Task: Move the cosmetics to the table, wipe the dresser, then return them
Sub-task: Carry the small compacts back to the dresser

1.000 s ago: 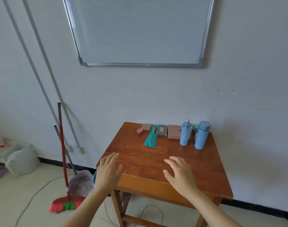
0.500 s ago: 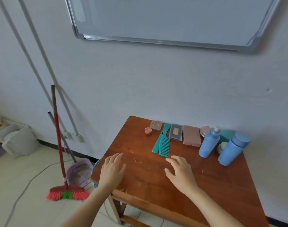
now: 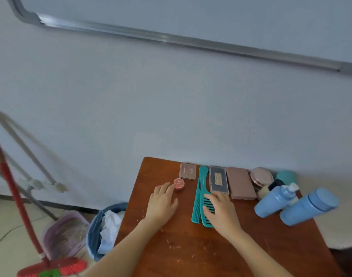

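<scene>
A row of cosmetics lies along the far edge of a wooden dresser top (image 3: 191,250): a small red jar (image 3: 179,183), a pink compact (image 3: 188,171), two teal combs (image 3: 199,198), a dark palette (image 3: 218,179), a mauve palette (image 3: 240,183), a round compact (image 3: 261,176) and two blue bottles (image 3: 275,199) (image 3: 309,205). My left hand (image 3: 161,202) lies flat on the wood, fingertips just short of the red jar. Fingers spread, my right hand (image 3: 221,211) rests on the combs.
A blue bin (image 3: 97,230) with white paper stands left of the dresser. Beside it are a purple dustpan (image 3: 65,234) and a red broom (image 3: 51,266) leaning on the wall. A whiteboard (image 3: 191,17) hangs above.
Both hands slid forward across the top; the left now reaches the red jar and the right now covers the combs. The view has moved closer and tilted.
</scene>
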Available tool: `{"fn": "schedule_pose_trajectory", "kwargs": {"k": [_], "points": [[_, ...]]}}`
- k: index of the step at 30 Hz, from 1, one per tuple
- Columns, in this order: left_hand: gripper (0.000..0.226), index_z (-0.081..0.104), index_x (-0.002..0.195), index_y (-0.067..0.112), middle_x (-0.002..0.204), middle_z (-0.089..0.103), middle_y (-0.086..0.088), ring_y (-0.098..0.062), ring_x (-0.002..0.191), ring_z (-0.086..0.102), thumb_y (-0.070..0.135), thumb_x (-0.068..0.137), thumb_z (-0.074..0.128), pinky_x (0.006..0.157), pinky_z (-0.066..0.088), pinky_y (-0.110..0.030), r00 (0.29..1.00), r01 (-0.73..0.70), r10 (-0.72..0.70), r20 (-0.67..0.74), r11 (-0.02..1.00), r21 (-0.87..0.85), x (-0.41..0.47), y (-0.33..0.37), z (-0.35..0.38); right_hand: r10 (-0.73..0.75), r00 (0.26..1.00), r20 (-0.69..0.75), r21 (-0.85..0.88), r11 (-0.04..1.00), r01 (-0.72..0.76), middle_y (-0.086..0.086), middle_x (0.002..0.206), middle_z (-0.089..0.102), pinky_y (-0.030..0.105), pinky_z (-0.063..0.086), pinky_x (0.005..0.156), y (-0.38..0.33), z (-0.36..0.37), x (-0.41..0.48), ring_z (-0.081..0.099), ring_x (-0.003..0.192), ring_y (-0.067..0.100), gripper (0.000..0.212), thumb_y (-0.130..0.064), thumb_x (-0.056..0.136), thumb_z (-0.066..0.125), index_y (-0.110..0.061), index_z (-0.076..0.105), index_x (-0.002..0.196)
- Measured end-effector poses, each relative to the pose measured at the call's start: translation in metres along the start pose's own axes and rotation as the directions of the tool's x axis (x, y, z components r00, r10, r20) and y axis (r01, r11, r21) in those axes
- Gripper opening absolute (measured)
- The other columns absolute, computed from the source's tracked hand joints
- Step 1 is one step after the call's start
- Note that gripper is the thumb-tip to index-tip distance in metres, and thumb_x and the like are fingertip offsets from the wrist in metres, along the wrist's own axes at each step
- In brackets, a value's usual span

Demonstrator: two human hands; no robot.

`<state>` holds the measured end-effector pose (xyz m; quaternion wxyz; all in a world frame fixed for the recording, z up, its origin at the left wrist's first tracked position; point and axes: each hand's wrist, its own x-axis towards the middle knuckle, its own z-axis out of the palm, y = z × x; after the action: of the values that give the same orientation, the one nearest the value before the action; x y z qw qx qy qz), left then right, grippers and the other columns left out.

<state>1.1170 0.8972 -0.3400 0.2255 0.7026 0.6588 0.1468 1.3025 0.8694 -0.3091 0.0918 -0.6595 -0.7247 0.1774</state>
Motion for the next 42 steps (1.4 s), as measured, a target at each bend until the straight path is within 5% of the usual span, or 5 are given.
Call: {"fn": "schedule_pose_trajectory", "kwargs": {"k": [12, 16, 18, 33, 42], "points": [[0.044, 0.033, 0.139, 0.022, 0.145, 0.032, 0.0, -0.021, 0.134, 0.027, 0.021, 0.095, 0.034, 0.107, 0.028, -0.034, 0.991, -0.126, 0.134, -0.01, 0.951, 0.281, 0.034, 0.001, 0.019, -0.051, 0.998, 0.038, 0.017, 0.999, 0.05, -0.003, 0.141, 0.034, 0.028, 0.033, 0.106, 0.006, 0.002, 0.072, 0.03, 0.131, 0.013, 0.043, -0.034, 0.093, 0.044, -0.025, 0.037, 0.134], [0.035, 0.067, 0.103, 0.024, 0.106, 0.065, 0.002, -0.016, 0.091, 0.066, 0.021, 0.069, 0.072, 0.07, 0.055, -0.027, 0.982, -0.101, 0.136, -0.133, 0.965, 0.241, 0.015, -0.029, 0.013, -0.166, 0.984, 0.059, -0.027, 0.986, 0.167, -0.002, 0.14, 0.035, 0.03, 0.03, 0.105, -0.005, 0.015, 0.108, 0.031, 0.13, 0.015, 0.044, -0.035, 0.092, 0.045, -0.023, 0.037, 0.133], [0.026, 0.068, 0.095, 0.023, 0.096, 0.066, 0.003, -0.013, 0.078, 0.065, 0.024, 0.072, 0.058, 0.062, 0.055, -0.023, 0.975, -0.078, 0.117, -0.189, 0.977, 0.199, 0.001, -0.044, 0.009, -0.186, 0.98, 0.064, -0.042, 0.981, 0.189, 0.0, 0.137, 0.037, 0.032, 0.032, 0.104, -0.008, 0.021, 0.126, 0.032, 0.128, 0.017, 0.046, -0.036, 0.089, 0.05, -0.022, 0.039, 0.132], [0.033, 0.069, 0.095, 0.019, 0.092, 0.064, 0.004, -0.008, 0.089, 0.041, 0.019, 0.064, 0.062, 0.065, 0.05, -0.02, 0.957, -0.02, 0.022, -0.289, 1.0, 0.009, -0.028, -0.07, -0.002, -0.23, 0.968, 0.102, -0.079, 0.968, 0.238, -0.002, 0.124, 0.043, 0.028, 0.033, 0.093, -0.029, 0.026, 0.104, 0.039, 0.113, 0.016, 0.064, -0.042, 0.079, 0.059, -0.027, 0.034, 0.135], [0.041, 0.068, 0.102, 0.013, 0.097, 0.063, -0.003, -0.009, 0.093, 0.05, 0.006, 0.063, 0.078, 0.073, 0.045, -0.018, 0.904, -0.393, 0.359, -0.231, 0.911, -0.124, -0.024, -0.066, -0.035, 0.04, 0.996, -0.085, 0.069, 0.997, -0.034, -0.005, 0.131, 0.039, 0.023, 0.035, 0.1, -0.06, 0.006, 0.005, 0.035, 0.12, 0.01, 0.065, -0.034, 0.079, 0.066, -0.029, 0.032, 0.135]]}}
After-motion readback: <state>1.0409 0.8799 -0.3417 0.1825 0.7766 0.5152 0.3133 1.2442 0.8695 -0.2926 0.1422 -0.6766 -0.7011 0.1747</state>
